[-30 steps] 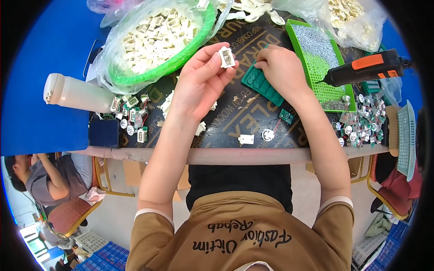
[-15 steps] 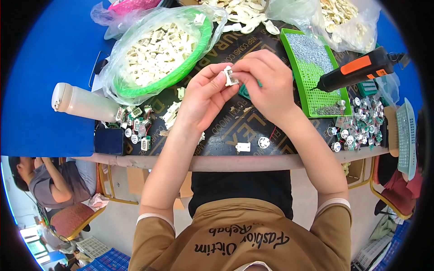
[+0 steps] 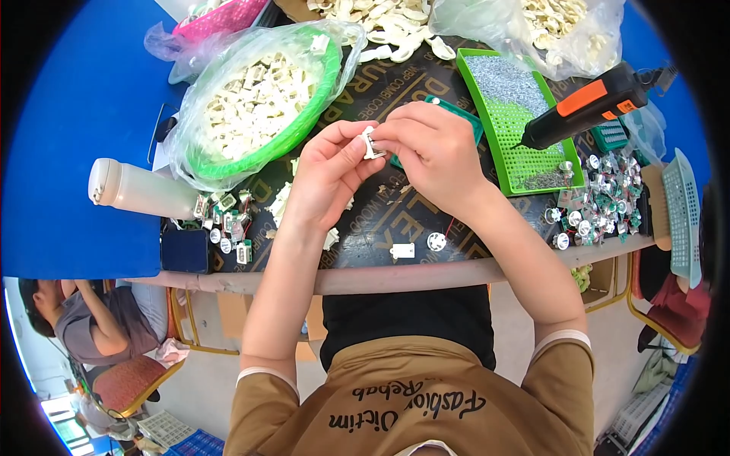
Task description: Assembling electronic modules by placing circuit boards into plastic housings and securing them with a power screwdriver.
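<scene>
My left hand [image 3: 325, 173] pinches a small white plastic housing [image 3: 370, 141] between thumb and fingers, above the middle of the table. Close against it on the right, the fingers of my right hand [image 3: 441, 156] are pressed together at the housing's open side; what they hold is too small and hidden to tell. Below my hands lie a white rectangular piece [image 3: 403, 251] and a silvery round disc [image 3: 436, 241] with a red wire. Loose white housings [image 3: 280, 204] lie beside my left forearm. A teal tray [image 3: 462, 112] is partly hidden behind my right hand.
A bag-lined green basket [image 3: 328, 83] of white parts stands left, near a bottle [image 3: 141, 186]. At right are a green screw tray [image 3: 494, 129], a black-and-orange electric screwdriver [image 3: 585, 106] above it, and heaped small circuit assemblies [image 3: 601, 201]. Cream parts [image 3: 388, 23] lie at the back.
The view has shifted a little. Both hands stay together at the white housing, which has turned slightly between my fingers. More of the teal tray shows behind my right hand.
</scene>
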Demonstrator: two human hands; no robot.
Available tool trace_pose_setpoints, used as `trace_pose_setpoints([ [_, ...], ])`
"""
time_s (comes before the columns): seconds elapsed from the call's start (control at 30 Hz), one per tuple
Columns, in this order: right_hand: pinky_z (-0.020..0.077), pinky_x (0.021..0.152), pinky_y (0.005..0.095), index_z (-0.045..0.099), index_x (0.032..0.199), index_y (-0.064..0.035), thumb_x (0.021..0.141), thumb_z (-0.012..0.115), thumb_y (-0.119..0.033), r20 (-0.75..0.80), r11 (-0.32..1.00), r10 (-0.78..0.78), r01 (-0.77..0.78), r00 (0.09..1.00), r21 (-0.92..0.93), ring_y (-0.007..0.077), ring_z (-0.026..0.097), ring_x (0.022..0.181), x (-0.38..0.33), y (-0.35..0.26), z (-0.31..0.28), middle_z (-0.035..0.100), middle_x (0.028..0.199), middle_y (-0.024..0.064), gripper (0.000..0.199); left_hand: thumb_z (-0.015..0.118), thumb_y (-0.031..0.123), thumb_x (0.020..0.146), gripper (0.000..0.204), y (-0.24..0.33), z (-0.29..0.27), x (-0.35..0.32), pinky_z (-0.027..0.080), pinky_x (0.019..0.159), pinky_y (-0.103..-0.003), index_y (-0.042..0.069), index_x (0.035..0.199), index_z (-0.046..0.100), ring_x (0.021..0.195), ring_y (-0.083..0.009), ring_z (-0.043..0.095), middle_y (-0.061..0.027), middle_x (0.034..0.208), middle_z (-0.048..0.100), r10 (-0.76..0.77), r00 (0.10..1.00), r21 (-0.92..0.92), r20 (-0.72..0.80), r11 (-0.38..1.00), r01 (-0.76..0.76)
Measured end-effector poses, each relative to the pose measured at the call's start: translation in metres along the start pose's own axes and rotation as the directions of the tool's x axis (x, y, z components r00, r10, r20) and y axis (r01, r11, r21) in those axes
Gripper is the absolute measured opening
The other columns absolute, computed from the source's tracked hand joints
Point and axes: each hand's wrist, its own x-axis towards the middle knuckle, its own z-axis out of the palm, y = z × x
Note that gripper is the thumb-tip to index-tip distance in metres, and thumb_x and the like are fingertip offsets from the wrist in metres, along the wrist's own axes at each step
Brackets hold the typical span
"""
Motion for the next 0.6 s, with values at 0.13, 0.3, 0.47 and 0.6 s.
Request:
trace_pose_setpoints([
  [0.13,0.0452,0.053,0.0278,0.058,0.073,-0.0027,0.067,0.063,-0.003,0.154,0.918,0.317,-0.343,0.936,0.199,0.0173,0.058,0.064,0.002,-0.001,-0.002,0.057,0.068,0.0056,0.008,0.051,0.006,0.088,0.016,0.0,-0.002,0.001,0.051,0.076,-0.028,0.0,0.103,0.054,0.085,-0.0139,0.058,-0.0072,0.095,0.058,-0.017,1.0,0.077,0.017,0.997,0.015],
  [0.3,0.0446,0.059,0.0236,0.056,0.086,-0.0017,0.073,0.067,-0.011,0.521,0.438,0.558,-0.762,0.646,0.477,0.0071,0.056,0.067,-0.002,0.024,-0.007,0.058,0.071,0.002,0.019,0.051,0.004,0.087,0.016,-0.002,-0.002,0.002,0.051,0.076,-0.028,0.0,0.103,0.054,0.085,-0.0135,0.058,-0.0071,0.095,0.058,-0.059,0.997,0.218,0.04,0.975,0.049],
  [0.47,0.0474,0.066,0.0334,0.063,0.084,-0.0041,0.073,0.058,-0.004,0.181,0.889,0.458,-0.452,0.871,-0.073,0.0255,0.061,0.073,0.005,0.045,-0.022,0.063,0.081,0.0119,0.012,0.052,0.006,0.087,0.019,0.0,-0.002,0.004,0.051,0.074,-0.027,-0.001,0.105,0.053,0.084,-0.0173,0.059,-0.0077,0.093,0.058,0.023,0.998,0.068,-0.055,0.998,-0.019],
  [0.6,0.0469,0.069,0.0395,0.065,0.081,-0.0056,0.07,0.053,-0.001,0.201,0.846,0.393,-0.267,0.897,-0.462,0.0309,0.059,0.077,-0.007,0.059,-0.019,0.06,0.079,0.0138,0.017,0.051,0.007,0.087,0.024,-0.001,-0.004,0.006,0.05,0.073,-0.026,-0.003,0.108,0.05,0.084,-0.0192,0.058,-0.01,0.092,0.056,-0.038,0.998,-0.07,-0.045,0.997,0.035],
])
